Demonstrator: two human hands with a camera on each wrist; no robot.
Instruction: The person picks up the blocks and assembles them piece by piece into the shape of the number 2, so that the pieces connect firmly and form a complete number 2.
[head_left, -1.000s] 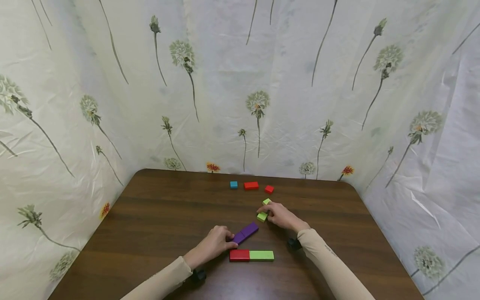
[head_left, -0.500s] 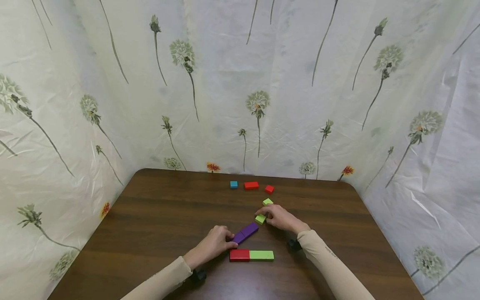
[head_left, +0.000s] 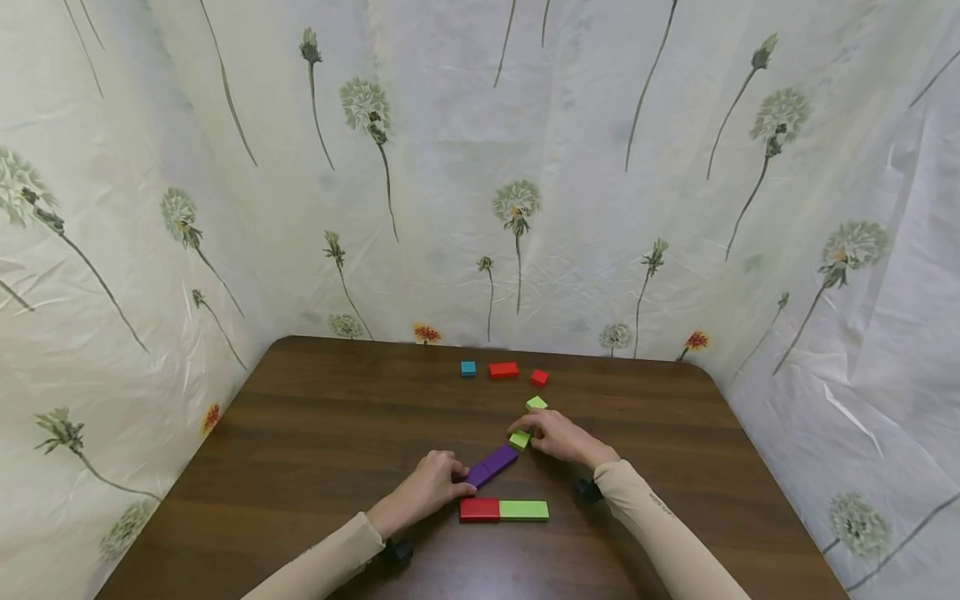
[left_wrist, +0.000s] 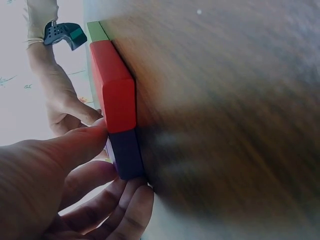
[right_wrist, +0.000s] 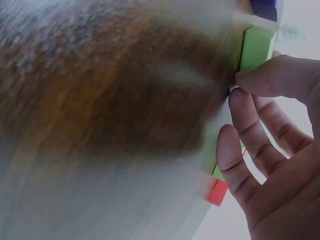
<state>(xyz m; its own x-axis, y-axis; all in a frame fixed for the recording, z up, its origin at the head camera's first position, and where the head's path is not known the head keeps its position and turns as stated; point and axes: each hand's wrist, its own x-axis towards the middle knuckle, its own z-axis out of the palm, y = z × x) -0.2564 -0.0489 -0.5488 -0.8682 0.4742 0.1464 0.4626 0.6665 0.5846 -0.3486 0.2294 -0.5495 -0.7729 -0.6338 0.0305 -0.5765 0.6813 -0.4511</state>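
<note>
My left hand [head_left: 423, 492] grips the near end of two purple blocks [head_left: 497, 459] that lie end to end on a slant. In the left wrist view its thumb and fingers [left_wrist: 132, 212] are around the purple block's end [left_wrist: 126, 154]. My right hand [head_left: 564, 437] pinches a light green block [head_left: 518, 442] just beyond the purple pair's far end. The right wrist view has the thumb at this green block's [right_wrist: 256, 47] end, a small gap from the purple block [right_wrist: 264, 9]. Some right-hand fingers are hidden.
Nearer me lie a red block [head_left: 478, 510] and a long green block [head_left: 523, 511], end to end. Beyond the right hand is another green block [head_left: 536, 403]. A blue block [head_left: 468, 368], a red block [head_left: 503, 370] and a small red block [head_left: 539, 377] lie near the table's [head_left: 337, 400] far edge.
The right hand has slid its green block slightly toward me and left, closer to the purple pair. The left hand and the purple blocks have stayed in place.
</note>
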